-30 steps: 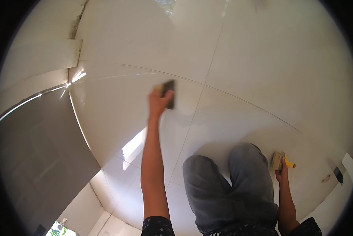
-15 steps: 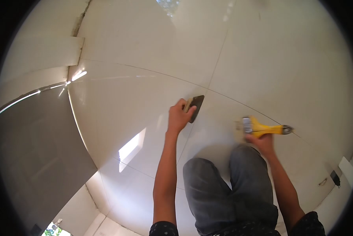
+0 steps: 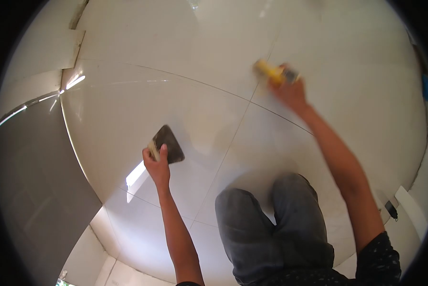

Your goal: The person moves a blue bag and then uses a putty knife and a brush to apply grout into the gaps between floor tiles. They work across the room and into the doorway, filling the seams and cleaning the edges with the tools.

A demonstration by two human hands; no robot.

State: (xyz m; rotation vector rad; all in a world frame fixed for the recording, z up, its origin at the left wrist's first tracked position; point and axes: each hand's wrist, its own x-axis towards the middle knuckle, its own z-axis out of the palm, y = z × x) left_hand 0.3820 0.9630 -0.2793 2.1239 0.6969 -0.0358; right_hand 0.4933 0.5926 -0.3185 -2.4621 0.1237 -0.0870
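My left hand grips a scraper with a dark, flat, squarish plate and a pale handle along one edge. Its thumb lies over the plate, which is held close over the glossy tiles left of my knees. Farther out to the right, my right hand is closed round a yellow-handled paintbrush. Motion blurs the brush, whose head points left at the thin joint line beyond the crossing of the tile joints. A dark end of the handle sticks out past my fingers.
Large pale tiles spread all round my knees. A dark grey panel stands at the left, beside a bright light patch. Near the right edge lie a small black object and a white strip.
My right hand has swung the paintbrush from beside my knee out to the far joint line. My left hand has moved left with the scraper, away from the joint, turning its plate into view.
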